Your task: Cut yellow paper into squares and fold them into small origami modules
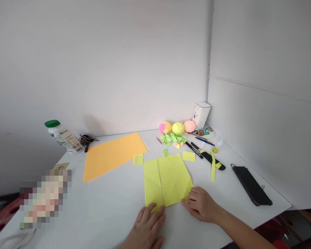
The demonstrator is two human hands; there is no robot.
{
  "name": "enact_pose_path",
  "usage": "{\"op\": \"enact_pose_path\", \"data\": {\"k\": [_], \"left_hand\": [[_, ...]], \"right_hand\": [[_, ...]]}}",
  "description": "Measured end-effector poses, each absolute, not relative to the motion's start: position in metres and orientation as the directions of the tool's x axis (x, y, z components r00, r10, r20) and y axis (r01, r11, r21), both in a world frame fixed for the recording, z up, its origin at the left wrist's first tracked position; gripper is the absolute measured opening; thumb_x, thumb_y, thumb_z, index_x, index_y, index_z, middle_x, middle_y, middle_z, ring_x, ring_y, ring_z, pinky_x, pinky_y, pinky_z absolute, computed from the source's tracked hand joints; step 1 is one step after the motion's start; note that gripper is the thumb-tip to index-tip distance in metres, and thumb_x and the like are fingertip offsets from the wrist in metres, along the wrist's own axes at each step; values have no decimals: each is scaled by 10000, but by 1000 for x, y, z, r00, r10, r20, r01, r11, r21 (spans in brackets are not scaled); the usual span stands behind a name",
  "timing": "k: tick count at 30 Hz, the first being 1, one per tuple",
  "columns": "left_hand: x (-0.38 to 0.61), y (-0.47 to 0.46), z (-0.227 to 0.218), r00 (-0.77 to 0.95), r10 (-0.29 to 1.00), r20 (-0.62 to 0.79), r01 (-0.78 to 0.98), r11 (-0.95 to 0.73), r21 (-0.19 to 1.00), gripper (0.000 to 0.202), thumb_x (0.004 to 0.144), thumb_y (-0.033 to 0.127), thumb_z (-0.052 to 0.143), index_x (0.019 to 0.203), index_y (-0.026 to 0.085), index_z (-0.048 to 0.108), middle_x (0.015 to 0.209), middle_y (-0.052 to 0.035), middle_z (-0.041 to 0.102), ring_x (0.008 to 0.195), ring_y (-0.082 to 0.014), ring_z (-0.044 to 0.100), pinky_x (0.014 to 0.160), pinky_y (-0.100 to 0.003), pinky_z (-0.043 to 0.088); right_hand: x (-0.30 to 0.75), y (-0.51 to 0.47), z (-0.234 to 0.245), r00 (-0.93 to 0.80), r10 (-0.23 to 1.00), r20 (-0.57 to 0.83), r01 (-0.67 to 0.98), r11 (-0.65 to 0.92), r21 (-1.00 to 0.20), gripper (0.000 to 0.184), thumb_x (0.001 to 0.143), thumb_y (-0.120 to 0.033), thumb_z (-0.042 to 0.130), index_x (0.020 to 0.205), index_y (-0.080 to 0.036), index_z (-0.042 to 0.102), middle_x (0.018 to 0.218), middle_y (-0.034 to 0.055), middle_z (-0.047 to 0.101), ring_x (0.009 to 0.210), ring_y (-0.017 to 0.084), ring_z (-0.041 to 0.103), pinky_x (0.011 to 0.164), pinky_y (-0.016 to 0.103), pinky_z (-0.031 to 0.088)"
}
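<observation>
A yellow sheet of paper (168,180), folded with creases, lies on the white table (106,204) in front of me. My left hand (147,224) rests flat at its near left edge, fingers stretched out and touching the paper. My right hand (200,204) presses on the near right corner with its fingers curled down on the paper. Small yellow squares (188,156) lie just beyond the sheet.
An orange sheet (112,154) lies to the left, with a green-capped bottle (63,136) and keys (86,140) behind it. Three paper balls (178,128), green scraps (172,139), pens (194,148), a cutter (213,159) and a phone (251,185) lie at the right.
</observation>
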State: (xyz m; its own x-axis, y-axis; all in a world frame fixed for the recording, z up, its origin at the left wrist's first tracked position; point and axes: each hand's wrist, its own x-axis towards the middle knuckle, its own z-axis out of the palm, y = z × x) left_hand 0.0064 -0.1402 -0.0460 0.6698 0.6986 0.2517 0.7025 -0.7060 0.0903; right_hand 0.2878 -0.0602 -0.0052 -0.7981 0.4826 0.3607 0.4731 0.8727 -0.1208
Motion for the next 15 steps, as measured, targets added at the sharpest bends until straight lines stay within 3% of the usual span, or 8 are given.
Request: {"op": "enact_pose_path", "data": {"k": [15], "left_hand": [[7, -139, -46, 665, 697, 269, 703, -705, 90, 496, 792, 304, 542, 1279, 232, 478, 1394, -41, 461, 1215, -322, 382, 949, -454, 367]], "right_hand": [[288, -59, -5, -803, 477, 358, 470, 876, -111, 196, 901, -195, 456, 799, -187, 623, 608, 7, 501, 586, 142, 385, 557, 290, 255]]}}
